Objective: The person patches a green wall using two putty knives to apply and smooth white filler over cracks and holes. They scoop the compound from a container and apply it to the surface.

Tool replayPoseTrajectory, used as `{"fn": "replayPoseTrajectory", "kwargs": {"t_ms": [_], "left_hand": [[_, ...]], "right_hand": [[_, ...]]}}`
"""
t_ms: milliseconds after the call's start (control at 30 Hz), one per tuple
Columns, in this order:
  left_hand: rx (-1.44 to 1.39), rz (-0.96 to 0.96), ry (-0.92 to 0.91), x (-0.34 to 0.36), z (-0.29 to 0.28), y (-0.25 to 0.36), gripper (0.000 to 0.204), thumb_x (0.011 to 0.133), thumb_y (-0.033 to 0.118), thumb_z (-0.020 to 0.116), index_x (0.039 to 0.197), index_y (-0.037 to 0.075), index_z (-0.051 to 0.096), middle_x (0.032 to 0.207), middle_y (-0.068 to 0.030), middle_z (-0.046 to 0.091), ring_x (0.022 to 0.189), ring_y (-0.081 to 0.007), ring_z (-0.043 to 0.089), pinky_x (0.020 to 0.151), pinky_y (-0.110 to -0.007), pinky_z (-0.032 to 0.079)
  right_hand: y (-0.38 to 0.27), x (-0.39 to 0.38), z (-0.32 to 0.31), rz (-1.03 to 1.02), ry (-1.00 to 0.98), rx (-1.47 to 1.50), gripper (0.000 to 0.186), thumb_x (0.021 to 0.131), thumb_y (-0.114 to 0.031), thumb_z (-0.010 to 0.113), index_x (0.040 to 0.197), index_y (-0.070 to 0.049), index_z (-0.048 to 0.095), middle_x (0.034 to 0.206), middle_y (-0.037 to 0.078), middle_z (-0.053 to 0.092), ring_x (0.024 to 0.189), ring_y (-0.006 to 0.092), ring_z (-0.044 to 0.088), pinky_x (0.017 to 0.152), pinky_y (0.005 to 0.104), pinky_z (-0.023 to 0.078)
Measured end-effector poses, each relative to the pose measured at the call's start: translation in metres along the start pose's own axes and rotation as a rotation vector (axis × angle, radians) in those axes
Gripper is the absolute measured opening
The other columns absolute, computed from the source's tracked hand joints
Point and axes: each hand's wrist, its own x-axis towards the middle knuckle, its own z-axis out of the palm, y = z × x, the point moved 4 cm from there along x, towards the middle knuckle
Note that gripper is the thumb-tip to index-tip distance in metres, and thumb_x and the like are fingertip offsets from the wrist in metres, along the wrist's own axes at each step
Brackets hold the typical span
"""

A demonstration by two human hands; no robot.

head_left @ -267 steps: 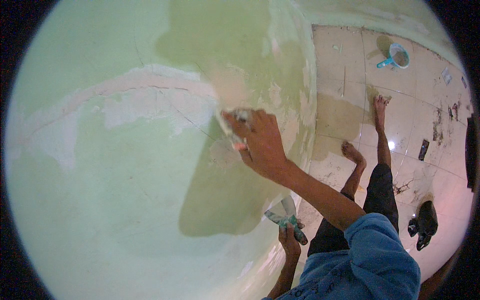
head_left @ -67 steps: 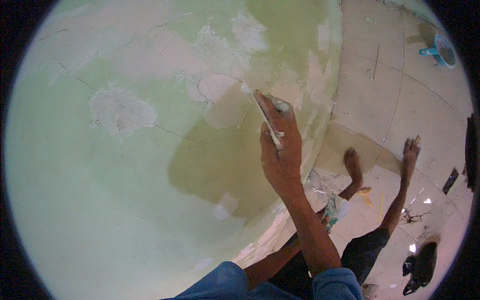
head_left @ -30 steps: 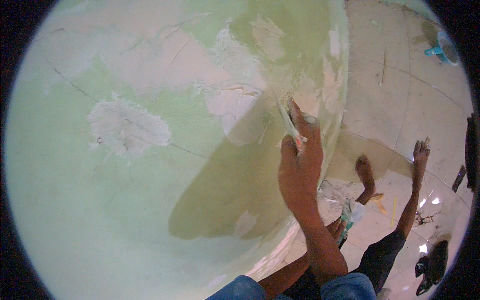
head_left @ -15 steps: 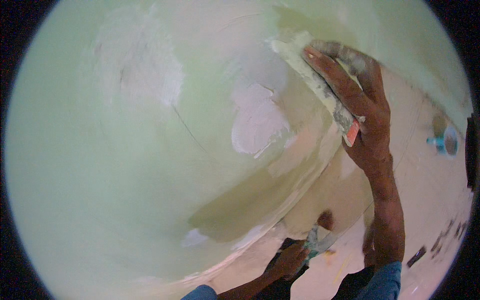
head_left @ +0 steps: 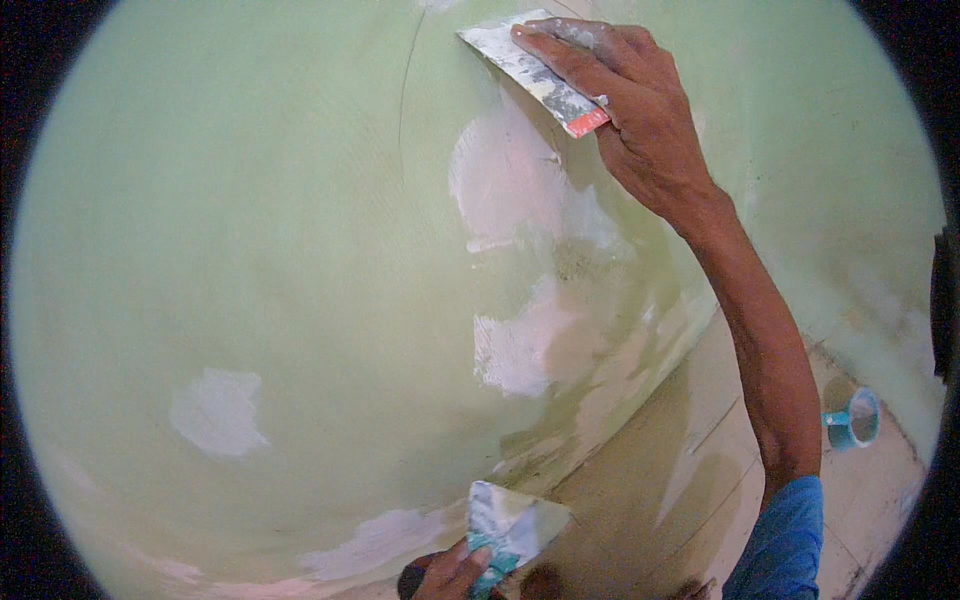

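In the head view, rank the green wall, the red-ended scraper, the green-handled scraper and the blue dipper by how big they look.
1. Green wall
2. Red-ended scraper and green-handled scraper: too alike to rank
3. Blue dipper

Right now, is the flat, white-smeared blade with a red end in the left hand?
No, the right hand grips the white-smeared blade.

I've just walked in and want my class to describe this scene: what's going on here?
A person is at a green wall with pale patches on it. Their right hand grips a flat scraper with a red edge, up by the wall above the patches; whether it touches is hard to tell. Lower down, their left hand holds a second scraper, smeared white and green. A blue pot with a handle stands on the floor to the right.
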Motion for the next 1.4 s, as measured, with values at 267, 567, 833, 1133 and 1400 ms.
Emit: {"fn": "replayPoseTrajectory", "kwargs": {"t_ms": [267,567,833,1133,1400], "left_hand": [[-0.289,0.070,0.134,0.004,-0.014,0.041,0.036,0.091,0.029,0.049,0.113,0.001,0.056,0.093,-0.0065,0.062,0.081,-0.0161,0.058,0.075,-0.029,0.046],[-0.391,0.118,0.136,0.014,-0.014,0.045,0.040,0.086,0.028,0.056,0.112,-0.002,0.056,0.099,-0.0088,0.063,0.086,-0.0186,0.059,0.078,-0.031,0.047],[-0.304,0.055,0.040,0.003,-0.014,0.045,0.036,0.095,0.032,0.044,0.111,0.002,0.056,0.085,-0.0048,0.062,0.072,-0.0161,0.057,0.065,-0.028,0.046],[-0.270,0.182,0.243,0.006,-0.017,0.041,0.041,0.087,0.033,0.055,0.108,-0.003,0.057,0.090,-0.0061,0.060,0.078,-0.0161,0.056,0.070,-0.030,0.046],[-0.283,0.140,0.093,0.013,-0.004,0.054,0.037,0.097,0.031,0.044,0.114,-0.001,0.053,0.085,-0.0084,0.061,0.062,-0.0125,0.056,0.055,-0.026,0.047]], "right_hand": [[-0.016,-0.039,-0.005,0.041,0.000,-0.034,0.067,0.067,0.003,0.060,0.129,-0.021,0.053,0.124,0.005,0.057,0.105,0.0294,0.053,0.091,0.0408,0.039],[-0.070,-0.153,0.008,0.214,-0.129,0.058,0.055,0.075,-0.006,0.059,0.129,-0.014,0.053,0.127,0.010,0.056,0.109,0.0298,0.054,0.093,0.0430,0.037],[-0.009,-0.061,-0.017,0.166,0.017,-0.004,0.050,0.082,-0.007,0.048,0.130,-0.017,0.052,0.121,0.016,0.056,0.106,0.0350,0.051,0.092,0.0444,0.038],[-0.027,-0.078,0.000,0.121,-0.139,-0.029,0.064,0.069,0.004,0.056,0.128,-0.021,0.054,0.116,0.010,0.059,0.103,0.0318,0.052,0.089,0.0429,0.039],[-0.079,-0.193,-0.025,0.493,-0.328,0.241,0.051,0.077,-0.001,0.057,0.125,-0.017,0.058,0.120,0.010,0.059,0.104,0.0290,0.054,0.093,0.0408,0.036]]}}
